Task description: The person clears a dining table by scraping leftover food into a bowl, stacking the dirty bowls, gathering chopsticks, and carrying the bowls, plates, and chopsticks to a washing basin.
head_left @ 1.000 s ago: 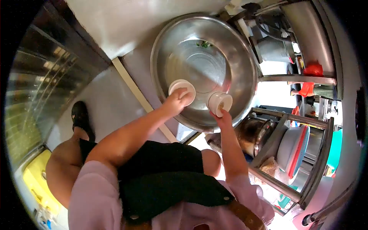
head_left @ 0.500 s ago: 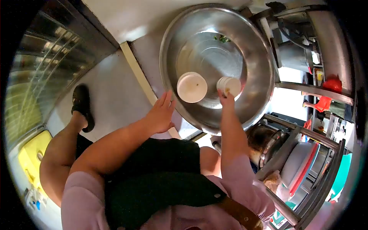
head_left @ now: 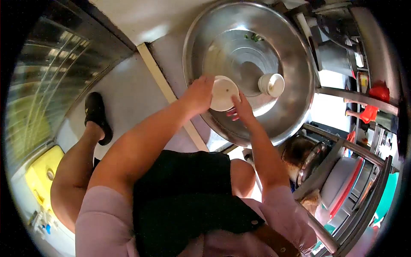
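A large round stainless-steel basin [head_left: 295, 111] takes up the upper middle of the head view. Inside its near-left part is a larger white bowl [head_left: 224, 95] with a small dark speck in it; whether more bowls sit under it I cannot tell. My left hand [head_left: 199, 95] is closed on the bowl's left rim. On the right side, my right hand [head_left: 242, 109] has its fingers against the rim. To the right stands a short stack of smaller white bowls [head_left: 271, 85], tilted, touched by neither hand. Some green leaf scraps [head_left: 256, 37] lie at the basin's far side.
Metal shelving [head_left: 364, 158] runs along the right, with a pot [head_left: 299, 154] and a red-rimmed white basin [head_left: 344, 184] on it. A pale floor ledge [head_left: 165, 85] passes left of the steel basin. At lower left is a yellow container [head_left: 43, 175].
My right hand has let go of the small bowl stack and moved left to the larger bowl. My left hand has come over the basin edge onto that bowl.
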The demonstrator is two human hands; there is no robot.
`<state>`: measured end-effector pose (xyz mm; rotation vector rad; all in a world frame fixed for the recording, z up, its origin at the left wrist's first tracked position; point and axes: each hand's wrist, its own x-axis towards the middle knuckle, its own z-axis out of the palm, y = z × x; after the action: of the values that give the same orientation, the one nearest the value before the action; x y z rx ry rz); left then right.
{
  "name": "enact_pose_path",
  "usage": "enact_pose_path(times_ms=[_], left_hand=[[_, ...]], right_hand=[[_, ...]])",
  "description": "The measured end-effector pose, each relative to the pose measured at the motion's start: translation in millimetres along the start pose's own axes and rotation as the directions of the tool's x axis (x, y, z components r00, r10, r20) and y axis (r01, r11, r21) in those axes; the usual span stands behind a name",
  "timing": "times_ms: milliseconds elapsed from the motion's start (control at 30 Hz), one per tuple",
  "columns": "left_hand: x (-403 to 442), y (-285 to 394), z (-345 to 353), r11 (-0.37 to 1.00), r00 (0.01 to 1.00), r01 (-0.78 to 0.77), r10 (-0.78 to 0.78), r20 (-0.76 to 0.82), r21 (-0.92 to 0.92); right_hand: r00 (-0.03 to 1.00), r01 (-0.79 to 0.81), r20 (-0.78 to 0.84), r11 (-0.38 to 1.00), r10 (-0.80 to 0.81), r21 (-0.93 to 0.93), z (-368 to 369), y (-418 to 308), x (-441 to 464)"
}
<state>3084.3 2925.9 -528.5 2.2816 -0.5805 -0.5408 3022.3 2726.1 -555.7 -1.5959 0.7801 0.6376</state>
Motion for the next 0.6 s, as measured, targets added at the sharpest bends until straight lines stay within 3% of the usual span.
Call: enact_pose_path(times_ms=[33, 67, 133, 233, 367, 433, 567, 600], left_hand=[[16, -4, 9, 0.999, 1.000, 0.008, -0.007, -0.013, 0.042], [29, -4, 11, 0.999, 1.000, 0.000, 0.000, -0.001, 0.043], [43, -5, 10, 0.993, 0.984, 0.117, -0.113, 0.137, -0.018], [47, -1, 7, 0.987, 0.977, 0.115, -0.132, 0.168, 0.108], [41, 12, 0, 0.981, 0.978, 0.131, -0.151, 0.144, 0.144], [40, 23, -5, 0.962, 0.960, 0.241, -0.256, 0.117, 0.129], [34, 58, -25, 0.985, 0.966, 0.164, -0.171, 0.192, 0.053], [35, 61, -19, 1.000, 0.979, 0.027, -0.026, 0.202, -0.003]], right_hand=[[1.000, 0.007, 0.000, 0.992, -0.007, -0.123, 8, -3, -4], [1.000, 0.001, -0.007, 0.994, -0.002, -0.113, 11, -1, -3], [0.976, 0.210, -0.062, 0.978, -0.211, -0.018, 21, 3, 1], [0.971, 0.222, -0.095, 0.975, -0.218, 0.026, 26, 4, -2], [0.972, 0.210, -0.120, 0.974, -0.199, 0.087, 28, -12, -20], [0.965, 0.234, -0.134, 0.971, -0.225, 0.051, 23, -14, -28], [0.935, 0.278, -0.244, 0.959, -0.257, 0.059, 4, -18, -52], [0.939, 0.259, -0.273, 0.953, -0.211, 0.154, -4, -13, -56]])
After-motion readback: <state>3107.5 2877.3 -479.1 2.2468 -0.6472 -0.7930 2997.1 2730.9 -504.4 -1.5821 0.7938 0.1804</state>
